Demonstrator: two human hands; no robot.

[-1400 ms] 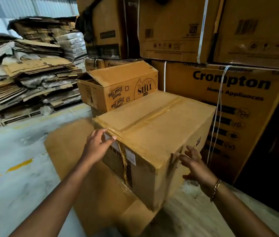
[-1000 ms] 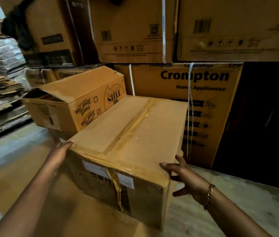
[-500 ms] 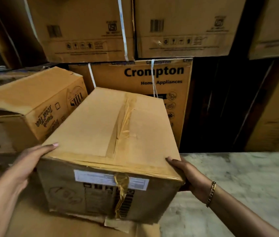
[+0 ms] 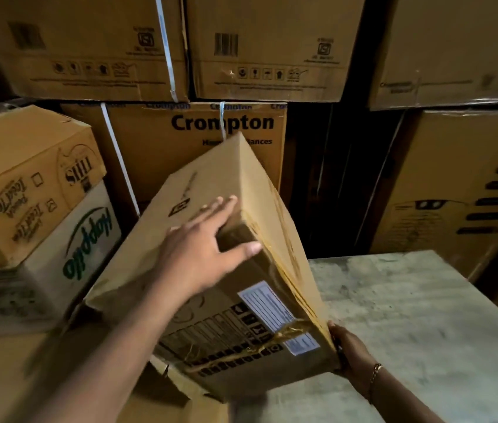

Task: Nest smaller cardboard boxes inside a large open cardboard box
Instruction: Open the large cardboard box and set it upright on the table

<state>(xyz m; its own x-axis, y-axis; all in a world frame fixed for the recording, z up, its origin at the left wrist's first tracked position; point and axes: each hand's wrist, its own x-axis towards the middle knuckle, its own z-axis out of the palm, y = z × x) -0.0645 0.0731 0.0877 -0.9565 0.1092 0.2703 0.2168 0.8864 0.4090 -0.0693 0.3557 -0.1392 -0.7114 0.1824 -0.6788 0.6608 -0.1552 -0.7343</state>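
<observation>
Box (image 4: pixel 211 178) tipped, long axis up-away; L hand (image 4: pixel 198 248) spread flat; R hand (image 4: pixel 350 352) grips corner.

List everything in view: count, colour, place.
tilted box: one, brown, centre
label: one, white, on the tilted box's near end
tea box: one, brown, left, on top of the white box
white box: one, green lettering, left
stacked boxes: at least five, brown, along the back
straps: several, white, around the stacked boxes
floor: one, grey, right
flat cardboard: one, brown, lower left
bracelet: one, gold, right wrist
left hand: flat on the tilted box
right hand: grips the tilted box's lower corner
</observation>
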